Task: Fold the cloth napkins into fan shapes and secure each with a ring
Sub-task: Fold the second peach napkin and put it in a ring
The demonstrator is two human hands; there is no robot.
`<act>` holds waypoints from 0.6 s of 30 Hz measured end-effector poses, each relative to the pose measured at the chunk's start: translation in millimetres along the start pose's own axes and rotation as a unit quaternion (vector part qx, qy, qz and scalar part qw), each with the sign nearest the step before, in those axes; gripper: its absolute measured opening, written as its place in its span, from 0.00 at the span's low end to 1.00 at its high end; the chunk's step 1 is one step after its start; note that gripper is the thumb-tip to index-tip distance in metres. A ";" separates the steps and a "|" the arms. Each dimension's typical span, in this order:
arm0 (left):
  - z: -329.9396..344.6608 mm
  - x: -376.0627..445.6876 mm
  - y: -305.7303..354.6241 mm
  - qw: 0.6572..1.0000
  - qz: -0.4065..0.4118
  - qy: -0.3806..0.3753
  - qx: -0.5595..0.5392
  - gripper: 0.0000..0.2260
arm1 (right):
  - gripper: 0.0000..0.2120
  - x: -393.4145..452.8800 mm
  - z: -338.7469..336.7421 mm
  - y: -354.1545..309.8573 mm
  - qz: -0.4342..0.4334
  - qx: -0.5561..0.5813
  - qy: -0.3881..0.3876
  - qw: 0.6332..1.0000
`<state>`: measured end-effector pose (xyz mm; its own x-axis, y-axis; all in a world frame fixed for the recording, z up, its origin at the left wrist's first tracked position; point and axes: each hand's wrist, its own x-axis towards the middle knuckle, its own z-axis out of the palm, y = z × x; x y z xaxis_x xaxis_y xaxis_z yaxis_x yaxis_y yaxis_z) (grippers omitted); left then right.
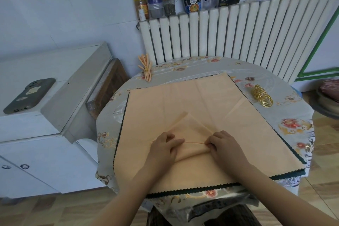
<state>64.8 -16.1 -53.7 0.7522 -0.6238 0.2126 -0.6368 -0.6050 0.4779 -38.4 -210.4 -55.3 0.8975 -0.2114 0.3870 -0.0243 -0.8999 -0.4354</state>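
White radiator against the pale wall, jars on top, white cabinet left, wooden floor below.

The left hand and right hand cover both ends of the napkin pleat they pinch, so its full width stays unseen. Napkin layers underneath cannot be counted. The gold rings near the tabletop's right edge overlap too tightly to count. Both forearms run off the bottom edge.

peach napkin, gold rings, grey floral tablecloth, white radiator.
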 end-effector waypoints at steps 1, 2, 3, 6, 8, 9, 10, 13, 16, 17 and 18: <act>-3.3 2.2 2.5 1.000 0.009 -0.013 0.027 0.14 | 0.05 0.8 0.9 -2.6 0.018 0.001 0.006 1.000; -8.3 5.6 7.0 0.997 0.020 -0.038 0.062 0.14 | 0.04 1.5 2.2 -4.2 0.043 0.008 0.014 0.999; -14.1 10.3 13.0 0.991 0.025 -0.075 0.107 0.15 | 0.06 2.3 4.5 -5.3 0.069 0.018 0.022 0.997; -29.1 32.2 38.9 0.948 0.022 -0.179 0.263 0.15 | 0.09 1.7 11.8 -9.3 0.102 0.036 0.050 0.993; -32.0 53.5 59.1 0.926 0.033 -0.209 0.312 0.15 | 0.11 0.7 13.8 -10.2 0.103 0.031 0.058 0.992; -31.2 64.3 66.1 0.925 0.047 -0.214 0.311 0.16 | 0.12 0.3 14.7 -11.4 0.097 0.024 0.062 0.993; -28.0 76.2 72.8 0.927 0.067 -0.219 0.295 0.18 | 0.13 -0.2 14.5 -11.5 0.091 0.016 0.067 0.993; -14.9 106.0 88.0 0.916 0.131 -0.280 0.257 0.22 | 0.15 -0.2 14.3 -13.0 0.073 -0.004 0.084 0.994; -2.0 124.4 93.7 0.885 0.141 -0.343 0.280 0.18 | 0.16 0.0 15.0 -12.2 0.060 -0.009 0.099 0.993; -0.3 129.3 97.0 0.876 0.131 -0.361 0.291 0.17 | 0.15 -0.1 14.7 -10.0 0.059 -0.013 0.105 0.993; -0.6 132.7 100.3 0.866 0.122 -0.377 0.305 0.16 | 0.13 -0.2 14.1 -9.6 0.062 -0.021 0.105 0.992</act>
<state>100.9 -159.2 23.0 0.4048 -0.7764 -0.4831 -0.9050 -0.4159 -0.0899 -32.1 -196.4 -62.7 0.7745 -0.3933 0.4954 -0.1513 -0.8756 -0.4587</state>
